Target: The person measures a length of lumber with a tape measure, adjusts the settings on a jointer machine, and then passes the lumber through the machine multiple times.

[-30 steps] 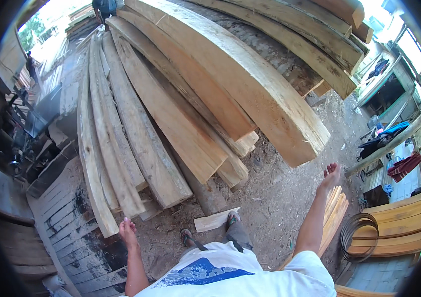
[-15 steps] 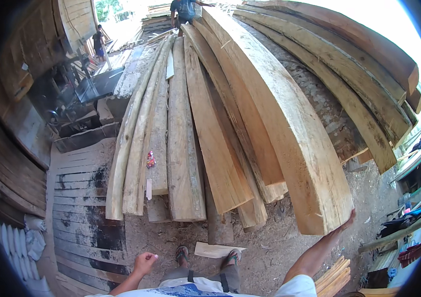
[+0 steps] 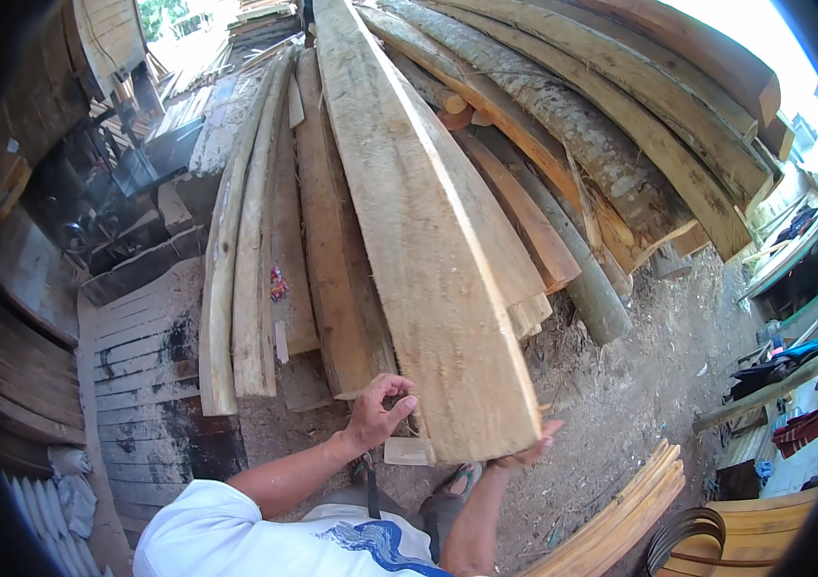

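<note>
A long pale sawn timber stretches from the top of the view down toward me, its near end over my feet. My right hand is under that end, fingers showing at its right corner, holding it. My left hand is at the timber's left edge near the end, fingers curved and apart, not visibly closed on it. More boards and round poles lie stacked on both sides beneath it.
A blackened slatted platform and dark machinery are on the left. At right are yellow planks, a coiled metal band and hanging cloths. A co-worker is mostly hidden at the far end.
The big timber has swung left across the neighbouring boards, uncovering poles on the right. My right hand has moved left with it; my left hand has risen to its edge.
</note>
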